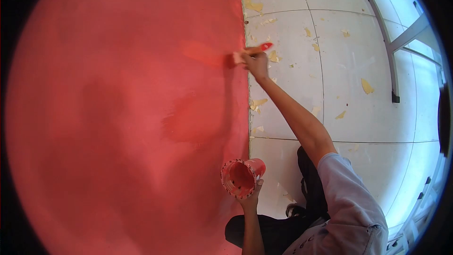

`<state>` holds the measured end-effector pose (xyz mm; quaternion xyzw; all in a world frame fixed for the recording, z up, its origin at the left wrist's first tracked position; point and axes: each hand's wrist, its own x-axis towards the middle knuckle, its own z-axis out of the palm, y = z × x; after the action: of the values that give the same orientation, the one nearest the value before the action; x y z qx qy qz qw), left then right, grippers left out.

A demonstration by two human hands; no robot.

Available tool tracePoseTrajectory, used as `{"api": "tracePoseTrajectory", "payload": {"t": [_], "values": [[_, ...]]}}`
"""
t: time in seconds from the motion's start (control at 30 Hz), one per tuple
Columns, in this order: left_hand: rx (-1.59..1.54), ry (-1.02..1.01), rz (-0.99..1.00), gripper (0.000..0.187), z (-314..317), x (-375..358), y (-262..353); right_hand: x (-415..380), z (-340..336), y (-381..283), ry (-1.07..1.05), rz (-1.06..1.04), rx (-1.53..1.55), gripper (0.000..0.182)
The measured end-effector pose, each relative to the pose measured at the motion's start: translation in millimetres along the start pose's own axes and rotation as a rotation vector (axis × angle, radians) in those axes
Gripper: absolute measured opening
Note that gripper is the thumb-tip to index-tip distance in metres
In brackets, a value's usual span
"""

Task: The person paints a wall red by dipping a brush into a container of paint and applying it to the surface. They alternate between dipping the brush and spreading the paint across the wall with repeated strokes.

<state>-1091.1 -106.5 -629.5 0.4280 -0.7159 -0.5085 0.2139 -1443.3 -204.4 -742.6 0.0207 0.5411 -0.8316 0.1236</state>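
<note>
My right hand (257,66) is closed around a paintbrush (267,46) with a red-tipped handle. Its bristle end meets the red-painted wall (118,24) close to the wall's bottom edge, and is a little blurred. A brighter wet streak runs left from the brush. Lower down, my left hand (248,201) grips a red paint can (259,164) from below and the side. The can is tilted so its mouth faces me, with red paint inside and smears round the rim. A second wet patch of paint shows on the wall above and left of the can.
White floor tiles (349,118) meet the wall along its lower edge. Yellowish paint flakes (366,86) are scattered over them. A metal stand (393,61) with black feet is on the floor at the right. My bent leg (264,230) is beside the wall.
</note>
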Motion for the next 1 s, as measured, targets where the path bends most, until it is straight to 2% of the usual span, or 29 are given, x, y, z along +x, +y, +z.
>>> {"api": "tracePoseTrajectory", "payload": {"t": [0.07, 0.13, 0.23, 0.3, 0.37, 0.43, 0.47, 0.53, 0.57, 0.6, 0.67, 0.73, 0.83, 0.9, 1.0], "values": [[-0.019, 0.017, -0.045, 0.065, -0.9, -1.4, 1.8, -13.5, 43.0, -66.2, -0.166, -0.112, 0.200, 0.019], [-0.053, 0.028, -0.006, 0.065, 3.9, 1.7, 10.6, -27.4, 70.0, -134.7, -0.245, -0.171, 0.195, 0.017], [-0.031, 0.019, 0.021, 0.062, -0.2, 0.8, 6.5, -47.5, 76.4, -178.3, -0.323, -0.068, 0.524, 0.026], [-0.024, 0.011, 0.016, 0.060, -4.1, 0.0, 0.2, -39.0, 65.5, -118.2, -0.366, -0.018, 0.416, 0.027], [-0.047, 0.013, -0.001, 0.057, -3.7, -1.4, -2.3, -36.2, 35.8, -49.3, -0.112, 0.117, 0.359, 0.028], [-0.053, 0.011, -0.005, 0.055, -2.4, -1.9, 6.9, -36.4, 0.6, -4.5, 0.015, 0.186, 0.091, 0.025], [-0.055, 0.007, -0.010, 0.054, -2.0, -1.8, 11.6, -35.2, -4.8, 10.4, 0.029, 0.135, 0.023, 0.024], [-0.049, 0.015, -0.048, 0.067, -2.5, -1.3, 15.5, -35.2, -9.6, 18.6, 0.055, 0.032, -0.121, 0.023], [-0.049, 0.022, -0.068, 0.073, -1.5, -1.3, 15.9, -38.4, 5.1, -3.1, -0.035, -0.066, -0.018, 0.021], [-0.051, 0.026, -0.066, 0.073, -1.1, -1.5, 15.8, -45.4, 31.1, -42.2, -0.125, -0.161, 0.087, 0.019], [-0.051, 0.033, -0.062, 0.074, -2.7, -2.2, 14.8, -61.4, 76.8, -108.5, -0.103, -0.211, 0.164, 0.017], [-0.072, 0.066, -0.023, 0.075, 0.9, -1.9, 20.8, -75.9, 85.7, -180.9, -0.265, -0.128, 0.381, 0.026], [-0.110, 0.100, 0.000, 0.075, 5.0, -1.7, 26.7, -75.7, 88.0, -169.6, -0.250, -0.088, 0.510, 0.026], [-0.160, 0.098, -0.001, 0.075, 4.3, -1.6, 23.1, -70.9, 68.4, -99.5, -0.226, 0.029, 0.475, 0.026], [-0.194, 0.062, 0.008, 0.076, 0.2, -2.1, 11.0, -55.5, 12.2, -8.0, 0.001, 0.110, 0.129, 0.023]]}}
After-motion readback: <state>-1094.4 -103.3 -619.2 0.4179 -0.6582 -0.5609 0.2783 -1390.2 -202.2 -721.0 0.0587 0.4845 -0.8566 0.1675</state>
